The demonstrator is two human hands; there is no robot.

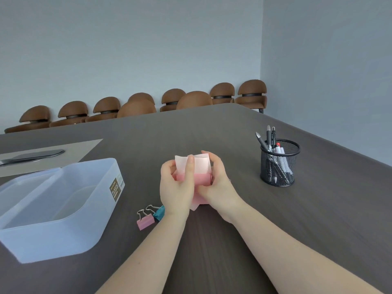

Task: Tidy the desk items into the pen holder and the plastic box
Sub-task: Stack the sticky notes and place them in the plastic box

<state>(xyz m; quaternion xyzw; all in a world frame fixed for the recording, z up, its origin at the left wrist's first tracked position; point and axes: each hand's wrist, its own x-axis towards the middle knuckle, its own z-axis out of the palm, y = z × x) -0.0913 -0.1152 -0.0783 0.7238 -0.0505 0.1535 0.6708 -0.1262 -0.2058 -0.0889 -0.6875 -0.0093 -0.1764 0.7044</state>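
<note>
Hands: left hand [177, 185] and right hand [214, 181] both pinching pink sticky notes [200, 170], above worktop [212, 240].
Plastic box [57, 211]: 9 o'clock (open).
Risk: loose sheets may fan and spill.

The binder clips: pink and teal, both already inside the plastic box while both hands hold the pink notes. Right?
Not quite. The head view shows the pink binder clip and teal binder clip on the table, right of the plastic box. Left hand and right hand do hold the pink notes.

Soft, even, shadowless light; sharp picture, with wide-angle bending at the edges.
</note>
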